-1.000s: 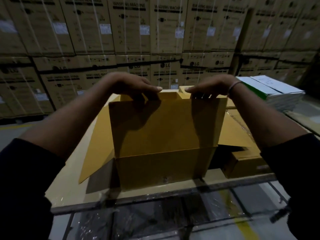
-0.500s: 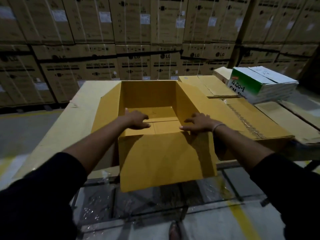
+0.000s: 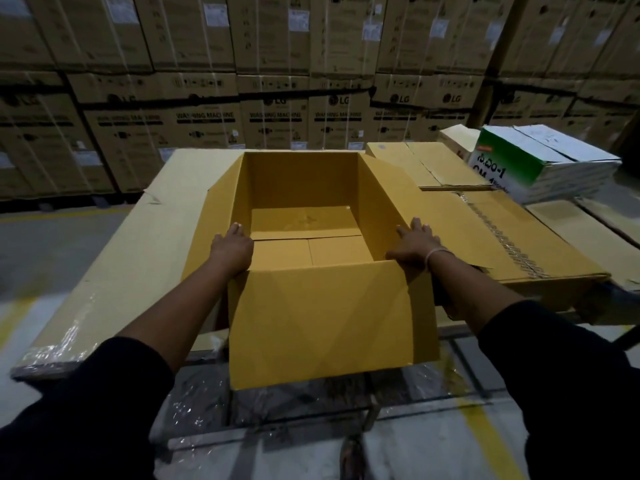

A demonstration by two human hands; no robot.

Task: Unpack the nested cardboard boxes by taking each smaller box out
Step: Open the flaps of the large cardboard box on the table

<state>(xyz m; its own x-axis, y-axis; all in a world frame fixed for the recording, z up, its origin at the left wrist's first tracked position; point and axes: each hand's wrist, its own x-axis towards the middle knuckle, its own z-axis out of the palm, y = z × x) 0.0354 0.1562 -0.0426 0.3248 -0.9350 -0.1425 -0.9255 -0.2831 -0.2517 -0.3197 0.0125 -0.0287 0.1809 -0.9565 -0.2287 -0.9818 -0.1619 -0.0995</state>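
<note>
- My left hand: fingers straight, pressing the left flap of the cardboard box.
- My right hand: fingers spread, flat on the right flap.
- Cardboard box: open, between both hands, near flap hanging toward me; inside I see only its floor flaps.
- Right: flattened carton, green-and-white box.
- Behind: stacked washing-machine cartons.

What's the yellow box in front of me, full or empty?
Empty. The yellow box stands open, and only its bare bottom flaps show inside; no smaller box is visible.
</note>
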